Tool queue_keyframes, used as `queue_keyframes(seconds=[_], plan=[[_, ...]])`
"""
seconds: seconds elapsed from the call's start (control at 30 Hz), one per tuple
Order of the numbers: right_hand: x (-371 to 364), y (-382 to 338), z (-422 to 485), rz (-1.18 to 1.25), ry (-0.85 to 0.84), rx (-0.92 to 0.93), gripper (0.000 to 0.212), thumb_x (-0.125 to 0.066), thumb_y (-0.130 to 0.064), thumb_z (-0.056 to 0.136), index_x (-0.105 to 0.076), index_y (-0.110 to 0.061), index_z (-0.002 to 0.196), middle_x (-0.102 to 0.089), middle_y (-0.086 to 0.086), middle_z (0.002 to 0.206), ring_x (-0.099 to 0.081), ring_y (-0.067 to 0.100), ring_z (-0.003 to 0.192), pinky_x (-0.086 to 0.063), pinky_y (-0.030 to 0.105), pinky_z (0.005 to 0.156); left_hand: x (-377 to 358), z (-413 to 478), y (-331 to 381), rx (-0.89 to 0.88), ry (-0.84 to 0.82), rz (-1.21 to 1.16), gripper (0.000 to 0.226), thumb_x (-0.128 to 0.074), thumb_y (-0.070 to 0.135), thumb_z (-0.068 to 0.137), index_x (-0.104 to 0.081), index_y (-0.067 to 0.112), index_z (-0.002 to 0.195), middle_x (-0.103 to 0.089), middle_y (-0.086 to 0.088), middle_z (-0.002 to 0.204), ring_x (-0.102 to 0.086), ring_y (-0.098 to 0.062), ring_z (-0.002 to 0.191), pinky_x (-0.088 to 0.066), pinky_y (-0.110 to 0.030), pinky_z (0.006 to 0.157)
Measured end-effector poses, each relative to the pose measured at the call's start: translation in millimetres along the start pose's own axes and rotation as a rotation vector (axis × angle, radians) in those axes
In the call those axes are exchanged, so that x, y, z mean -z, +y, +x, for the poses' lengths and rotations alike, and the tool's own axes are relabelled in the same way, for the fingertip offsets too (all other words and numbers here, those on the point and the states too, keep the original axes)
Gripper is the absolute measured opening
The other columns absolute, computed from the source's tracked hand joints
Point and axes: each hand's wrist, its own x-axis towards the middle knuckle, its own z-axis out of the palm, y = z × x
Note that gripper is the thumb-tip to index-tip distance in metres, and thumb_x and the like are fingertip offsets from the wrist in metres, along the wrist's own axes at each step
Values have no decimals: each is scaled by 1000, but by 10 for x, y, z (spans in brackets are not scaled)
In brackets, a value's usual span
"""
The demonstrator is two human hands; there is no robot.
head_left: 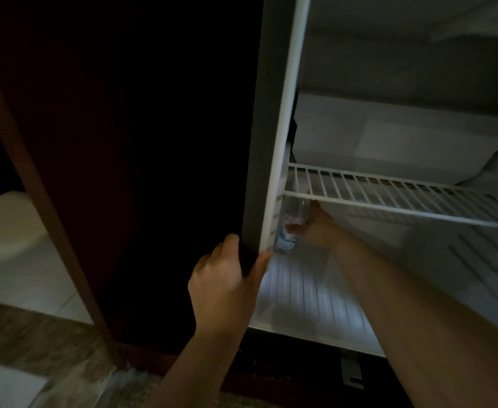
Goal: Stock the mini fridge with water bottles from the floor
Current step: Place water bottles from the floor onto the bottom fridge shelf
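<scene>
Beneath the white wire shelf (389, 192) of the dim, open mini fridge (404, 136), the right hand (318, 231) grasps the clear plastic water bottle (289, 231), long axis near upright, against the left wall, while the left hand (227, 278) grips the grey fridge edge (259, 142) just beside it.

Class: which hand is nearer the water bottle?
Right. The right hand grips the water bottle under the wire shelf; the left hand grips the fridge door, left of it.
</scene>
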Motion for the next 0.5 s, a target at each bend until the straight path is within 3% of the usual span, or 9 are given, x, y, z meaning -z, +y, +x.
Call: queue_keyframes(seconds=[0.07,0.13,0.23,0.37,0.43,0.5], plan=[[-38,11,-93,80,-10,-43,87,-68,-16,85,-10,-10,150,-37,12,149,-40,28,135,-35,31,106,11,-4,16,21,-16,2,52,-42,64,81,-53,16,100,-64,-1,88,-64,-22,81,-47,-31,64],[-96,45,-160,60,66,-74,81,-62,-19,89,-10,-10,151,-35,13,151,-39,31,136,-34,34,109,18,-5,34,33,-19,1,52,-41,63,83,-52,17,103,-64,-1,91,-63,-22,84,-48,-31,66],[-174,98,-266,-2,158,-119,56,-56,-23,93,-35,-7,141,-48,19,140,-48,33,128,-42,35,103,36,-5,49,37,-11,31,52,-43,60,86,-52,15,111,-64,-3,95,-64,-23,86,-51,-34,69],[-286,135,-584,-121,146,-89,28,-47,-22,94,-65,-9,112,-65,15,109,-62,33,106,-43,24,74,60,-9,93,92,-17,-18,48,-51,57,85,-55,14,107,-67,-4,93,-65,-25,86,-51,-35,67],[-360,157,-771,-52,124,-49,25,-48,-21,94,-69,-8,95,-68,17,99,-64,35,96,-47,28,73,85,-58,45,151,-51,-114,41,-57,52,84,-58,15,101,-68,-3,92,-66,-23,87,-54,-34,69],[-415,167,-941,19,96,-42,24,-51,-22,93,-66,-7,83,-69,20,95,-66,36,90,-54,41,82,97,-145,-95,206,-151,-216,35,-60,45,85,-60,16,106,-69,-2,99,-67,-21,92,-56,-35,77]])
